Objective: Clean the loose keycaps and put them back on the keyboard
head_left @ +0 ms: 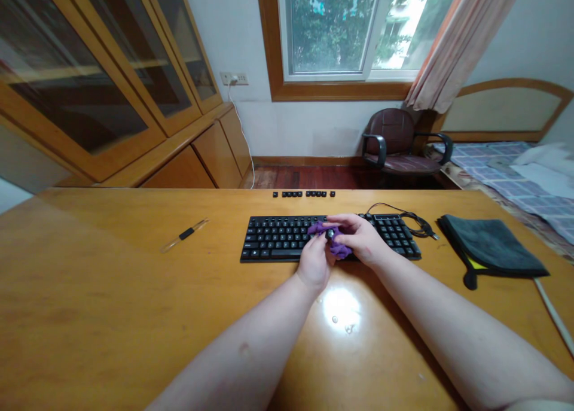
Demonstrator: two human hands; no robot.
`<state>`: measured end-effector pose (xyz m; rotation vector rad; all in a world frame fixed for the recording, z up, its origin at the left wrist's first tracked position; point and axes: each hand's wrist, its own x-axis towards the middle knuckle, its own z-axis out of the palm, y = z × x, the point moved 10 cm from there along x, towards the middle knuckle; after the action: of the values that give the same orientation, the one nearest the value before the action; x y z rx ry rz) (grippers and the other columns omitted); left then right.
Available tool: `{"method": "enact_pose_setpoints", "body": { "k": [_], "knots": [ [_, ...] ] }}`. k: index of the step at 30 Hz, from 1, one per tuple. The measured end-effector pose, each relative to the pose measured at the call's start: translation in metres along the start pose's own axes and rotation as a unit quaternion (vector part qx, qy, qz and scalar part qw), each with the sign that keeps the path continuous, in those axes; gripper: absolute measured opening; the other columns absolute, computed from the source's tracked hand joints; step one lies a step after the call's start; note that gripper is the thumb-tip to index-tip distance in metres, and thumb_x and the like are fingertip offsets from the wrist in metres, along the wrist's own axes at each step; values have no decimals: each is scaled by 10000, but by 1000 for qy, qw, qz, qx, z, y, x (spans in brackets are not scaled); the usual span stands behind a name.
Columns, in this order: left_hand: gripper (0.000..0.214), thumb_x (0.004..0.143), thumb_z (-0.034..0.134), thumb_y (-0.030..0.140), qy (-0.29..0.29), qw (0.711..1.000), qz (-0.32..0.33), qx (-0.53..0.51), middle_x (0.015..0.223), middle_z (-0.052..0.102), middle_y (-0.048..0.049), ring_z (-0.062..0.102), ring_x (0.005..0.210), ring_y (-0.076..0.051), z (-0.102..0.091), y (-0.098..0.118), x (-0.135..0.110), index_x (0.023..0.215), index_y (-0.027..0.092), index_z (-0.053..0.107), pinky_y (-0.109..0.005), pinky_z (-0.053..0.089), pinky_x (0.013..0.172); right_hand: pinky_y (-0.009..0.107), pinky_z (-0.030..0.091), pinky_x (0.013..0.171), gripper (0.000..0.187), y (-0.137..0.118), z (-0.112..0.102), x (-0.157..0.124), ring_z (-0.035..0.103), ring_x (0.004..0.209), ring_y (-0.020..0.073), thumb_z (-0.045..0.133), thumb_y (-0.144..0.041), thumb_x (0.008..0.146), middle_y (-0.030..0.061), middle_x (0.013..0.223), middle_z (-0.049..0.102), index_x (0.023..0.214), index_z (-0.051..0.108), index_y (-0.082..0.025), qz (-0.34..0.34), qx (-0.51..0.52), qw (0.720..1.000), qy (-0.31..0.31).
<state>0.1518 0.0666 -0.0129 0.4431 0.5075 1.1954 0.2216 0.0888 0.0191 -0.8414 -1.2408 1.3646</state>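
Note:
A black keyboard lies on the wooden desk. Both of my hands meet just above its middle. My left hand is closed, pinching a small black keycap at its fingertips. My right hand is closed on a crumpled purple cloth, which wraps around the keycap. A row of several loose black keycaps sits on the desk behind the keyboard. The keyboard's cable coils at its right end.
A folded dark grey cloth with a yellow underside lies at the right of the desk. A thin clear tool with a black band lies to the left of the keyboard. Cabinets stand at the left, an armchair and a bed beyond.

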Motion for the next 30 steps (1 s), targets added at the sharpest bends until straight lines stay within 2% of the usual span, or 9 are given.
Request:
{"method": "enact_pose_setpoints", "body": {
  "k": [3, 6, 8, 10, 14, 19, 26, 30],
  "knots": [
    [227, 709, 656, 288, -15, 1000, -17, -10, 749, 624, -22, 553, 596, -108, 1, -5, 0, 863, 130, 600, -214, 401, 504, 332, 531, 698, 338, 7, -12, 1, 673, 730, 183, 816, -258, 517, 34, 822, 727, 826, 690, -201, 20, -8, 998, 55],
    [215, 726, 645, 298, -34, 999, -28, -18, 709, 610, -23, 535, 570, -104, 3, -7, -1, 839, 123, 593, -208, 391, 489, 297, 525, 607, 275, 8, -18, 1, 645, 609, 153, 815, -286, 498, 13, 717, 709, 707, 665, -188, 28, -9, 996, 88],
    [207, 731, 639, 299, -31, 999, -33, -17, 695, 607, -20, 533, 567, -105, 3, -8, -1, 835, 125, 594, -208, 392, 491, 294, 524, 612, 257, 6, -17, 1, 642, 612, 148, 804, -297, 519, 11, 721, 706, 695, 651, -189, 25, -8, 996, 84],
    [196, 731, 638, 285, -20, 999, -32, -18, 737, 627, -29, 556, 611, -115, 2, -6, -2, 844, 128, 604, -218, 419, 529, 301, 525, 671, 278, 3, -11, 1, 657, 684, 154, 800, -277, 538, 16, 784, 715, 767, 661, -200, 16, -6, 998, 56],
    [176, 731, 638, 242, 1, 999, -25, -28, 869, 659, -58, 601, 783, -144, 0, -3, -2, 862, 125, 629, -239, 466, 666, 314, 501, 802, 435, -3, 3, 0, 663, 840, 170, 824, -185, 501, 24, 904, 721, 908, 676, -226, -6, -13, 1000, -3],
    [175, 741, 637, 250, 3, 999, -43, -26, 833, 662, -60, 598, 714, -140, -2, -7, 0, 857, 119, 633, -241, 461, 608, 316, 520, 744, 315, 0, -6, -1, 670, 750, 171, 824, -191, 493, 19, 817, 731, 782, 701, -211, 4, -27, 998, 58],
    [159, 770, 603, 243, 8, 998, -50, -31, 859, 656, -57, 595, 732, -139, -5, -8, 3, 884, 134, 619, -241, 456, 610, 323, 539, 723, 321, -2, -9, -3, 678, 728, 184, 828, -186, 460, 30, 802, 735, 761, 722, -210, 2, -37, 994, 99],
    [152, 773, 595, 256, -14, 998, -59, -32, 786, 632, -39, 568, 658, -123, -1, -10, 3, 866, 136, 604, -233, 436, 575, 313, 540, 681, 242, 3, -18, -3, 673, 664, 171, 809, -213, 493, 33, 757, 733, 720, 723, -201, 9, -34, 992, 118]
  ]
}}
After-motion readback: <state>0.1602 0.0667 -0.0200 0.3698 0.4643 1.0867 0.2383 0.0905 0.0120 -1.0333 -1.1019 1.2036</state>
